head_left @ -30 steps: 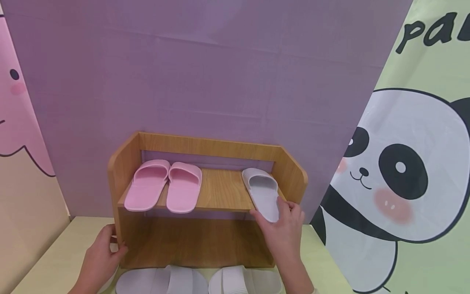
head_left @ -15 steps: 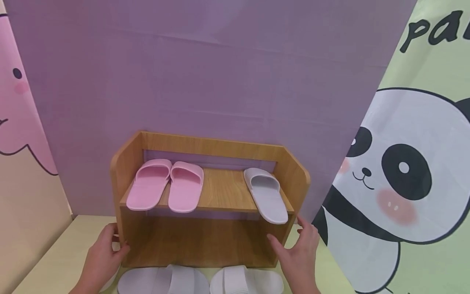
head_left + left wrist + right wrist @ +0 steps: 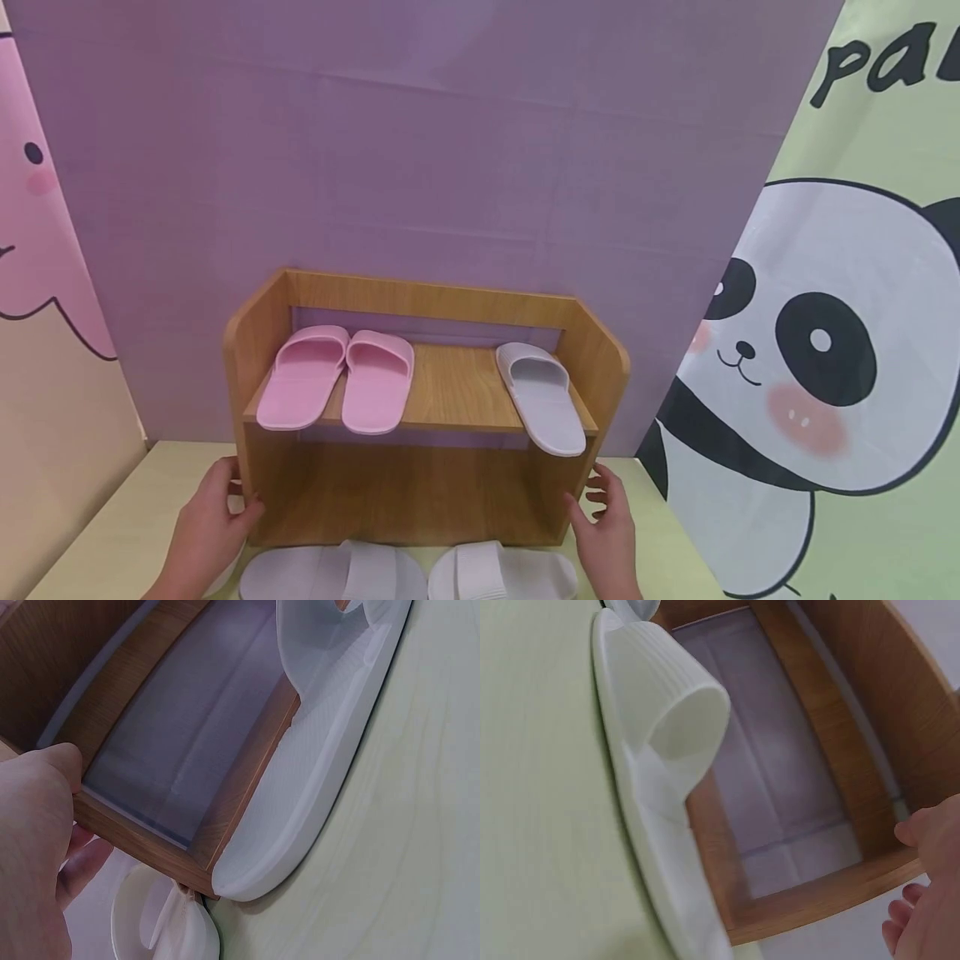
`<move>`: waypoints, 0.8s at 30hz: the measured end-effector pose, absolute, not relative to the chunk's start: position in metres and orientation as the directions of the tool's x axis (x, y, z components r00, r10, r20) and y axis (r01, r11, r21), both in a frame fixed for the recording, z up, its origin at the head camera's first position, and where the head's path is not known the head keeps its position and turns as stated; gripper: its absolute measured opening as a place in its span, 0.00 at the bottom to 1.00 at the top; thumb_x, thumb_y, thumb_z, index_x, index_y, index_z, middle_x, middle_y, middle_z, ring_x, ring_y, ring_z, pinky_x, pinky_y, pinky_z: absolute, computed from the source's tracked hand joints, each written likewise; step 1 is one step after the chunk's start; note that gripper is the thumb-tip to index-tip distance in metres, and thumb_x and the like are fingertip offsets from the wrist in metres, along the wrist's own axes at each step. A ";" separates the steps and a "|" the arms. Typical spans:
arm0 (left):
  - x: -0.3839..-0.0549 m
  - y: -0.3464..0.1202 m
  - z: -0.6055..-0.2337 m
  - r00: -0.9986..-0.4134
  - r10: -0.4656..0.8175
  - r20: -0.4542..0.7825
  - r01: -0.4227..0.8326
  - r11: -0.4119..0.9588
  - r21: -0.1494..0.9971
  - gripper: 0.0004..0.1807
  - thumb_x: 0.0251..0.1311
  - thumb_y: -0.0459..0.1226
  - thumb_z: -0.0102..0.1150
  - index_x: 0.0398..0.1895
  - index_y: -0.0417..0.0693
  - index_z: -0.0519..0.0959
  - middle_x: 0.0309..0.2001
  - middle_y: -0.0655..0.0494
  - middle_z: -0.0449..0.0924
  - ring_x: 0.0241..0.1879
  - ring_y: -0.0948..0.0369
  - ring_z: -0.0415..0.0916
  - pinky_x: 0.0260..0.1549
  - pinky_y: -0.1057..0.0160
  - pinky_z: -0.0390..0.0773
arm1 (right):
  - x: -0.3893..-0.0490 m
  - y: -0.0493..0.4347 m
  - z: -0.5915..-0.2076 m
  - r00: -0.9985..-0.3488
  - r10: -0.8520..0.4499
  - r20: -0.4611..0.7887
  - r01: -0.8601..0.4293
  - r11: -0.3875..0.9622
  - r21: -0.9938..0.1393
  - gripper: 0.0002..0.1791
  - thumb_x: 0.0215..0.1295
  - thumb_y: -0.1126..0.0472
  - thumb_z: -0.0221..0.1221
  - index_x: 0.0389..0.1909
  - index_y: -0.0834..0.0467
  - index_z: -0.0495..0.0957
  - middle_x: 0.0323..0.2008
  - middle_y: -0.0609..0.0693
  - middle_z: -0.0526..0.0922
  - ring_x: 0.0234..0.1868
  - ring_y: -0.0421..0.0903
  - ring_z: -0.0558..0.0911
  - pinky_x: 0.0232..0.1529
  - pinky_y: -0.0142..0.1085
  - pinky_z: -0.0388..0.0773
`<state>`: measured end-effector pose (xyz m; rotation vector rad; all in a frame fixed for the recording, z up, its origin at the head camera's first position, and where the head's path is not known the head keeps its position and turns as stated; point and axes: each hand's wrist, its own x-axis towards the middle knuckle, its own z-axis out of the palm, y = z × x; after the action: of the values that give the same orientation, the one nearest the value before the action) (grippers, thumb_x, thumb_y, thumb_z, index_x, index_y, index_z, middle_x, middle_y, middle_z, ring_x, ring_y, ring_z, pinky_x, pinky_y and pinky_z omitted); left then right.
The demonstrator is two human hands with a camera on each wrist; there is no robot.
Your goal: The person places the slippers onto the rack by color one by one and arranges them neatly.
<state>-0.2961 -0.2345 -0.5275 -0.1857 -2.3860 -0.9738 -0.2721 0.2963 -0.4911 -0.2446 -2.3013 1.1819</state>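
Observation:
A small wooden shoe rack (image 3: 457, 392) stands before me, and each hand is at one of its sides. My left hand (image 3: 202, 521) grips the left side panel, its thumb (image 3: 64, 761) on the inner side and fingers outside. At the right panel's front edge, my right hand (image 3: 609, 529) pinches the board between thumb (image 3: 911, 831) and curled fingers. On the upper shelf sit a left pink slipper (image 3: 302, 383), a right pink slipper (image 3: 378, 387) and one pale grey slipper (image 3: 543, 404), its toe end at the back and heel overhanging the front edge.
Two white slippers lie sideways along the rack's front, a left one (image 3: 292, 573) and a right one (image 3: 536, 573). Another white slipper (image 3: 172, 926) lies outside the left panel. A purple cloth wall (image 3: 420, 150) rises behind; a panda-printed wall (image 3: 900, 450) stands at right.
My right hand has let go of the pale grey slipper on the upper shelf and moved down to the rack's right side panel. My left hand keeps its hold on the left panel.

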 end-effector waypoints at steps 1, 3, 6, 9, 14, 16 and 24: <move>-0.296 -0.235 -0.528 -0.839 -0.076 0.539 0.321 0.729 0.604 0.29 0.63 0.27 0.70 0.65 0.35 0.69 0.53 0.38 0.80 0.49 0.40 0.86 0.33 0.48 0.92 | -0.274 0.297 -0.495 -0.842 0.389 0.374 -0.085 0.588 -0.804 0.35 0.75 0.63 0.70 0.78 0.60 0.67 0.62 0.60 0.80 0.59 0.58 0.80 0.53 0.43 0.77; -0.295 -0.235 -0.528 -0.842 -0.076 0.535 0.319 0.730 0.605 0.29 0.63 0.27 0.70 0.65 0.35 0.69 0.54 0.39 0.80 0.49 0.40 0.86 0.34 0.48 0.92 | -0.277 0.298 -0.502 -0.838 0.391 0.381 -0.103 0.572 -0.814 0.32 0.75 0.64 0.70 0.76 0.59 0.70 0.60 0.59 0.81 0.58 0.56 0.82 0.52 0.39 0.78; -0.296 -0.235 -0.527 -0.854 -0.068 0.516 0.315 0.722 0.616 0.30 0.63 0.27 0.70 0.66 0.34 0.69 0.55 0.37 0.80 0.50 0.39 0.86 0.35 0.46 0.92 | -0.281 0.299 -0.509 -0.822 0.398 0.408 -0.136 0.559 -0.818 0.30 0.75 0.66 0.70 0.74 0.58 0.73 0.58 0.58 0.83 0.55 0.54 0.84 0.50 0.32 0.80; -0.296 -0.236 -0.525 -0.877 -0.063 0.477 0.295 0.712 0.637 0.31 0.65 0.28 0.70 0.68 0.34 0.67 0.57 0.36 0.79 0.52 0.38 0.84 0.38 0.44 0.92 | -0.283 0.300 -0.514 -0.807 0.401 0.434 -0.153 0.569 -0.808 0.28 0.75 0.67 0.69 0.73 0.57 0.74 0.56 0.57 0.85 0.54 0.54 0.86 0.48 0.29 0.82; -0.297 -0.236 -0.527 -0.882 -0.067 0.466 0.285 0.710 0.644 0.32 0.64 0.28 0.71 0.68 0.35 0.67 0.56 0.37 0.79 0.53 0.38 0.84 0.39 0.44 0.92 | -0.287 0.305 -0.518 -0.794 0.395 0.462 -0.157 0.600 -0.784 0.26 0.76 0.69 0.67 0.72 0.57 0.76 0.54 0.55 0.86 0.53 0.54 0.87 0.48 0.28 0.82; -0.298 -0.236 -0.527 -0.875 -0.069 0.479 0.294 0.710 0.640 0.31 0.63 0.27 0.71 0.67 0.35 0.68 0.55 0.38 0.80 0.52 0.39 0.85 0.38 0.45 0.92 | -0.289 0.307 -0.518 -0.790 0.390 0.473 -0.163 0.609 -0.776 0.26 0.76 0.70 0.67 0.71 0.57 0.76 0.54 0.55 0.86 0.52 0.53 0.87 0.48 0.29 0.83; -0.290 -0.239 -0.520 -0.898 -0.068 0.435 0.272 0.692 0.669 0.24 0.65 0.28 0.69 0.61 0.34 0.71 0.52 0.40 0.81 0.52 0.41 0.84 0.38 0.49 0.92 | -0.294 0.309 -0.521 -0.791 0.342 0.507 -0.224 0.610 -0.760 0.21 0.75 0.74 0.64 0.65 0.60 0.75 0.53 0.53 0.84 0.50 0.45 0.82 0.49 0.31 0.84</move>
<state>-0.2901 -0.2389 -0.5202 -0.1573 -2.4723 -1.0738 -0.2941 0.3088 -0.5206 -0.0924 -2.2008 1.1567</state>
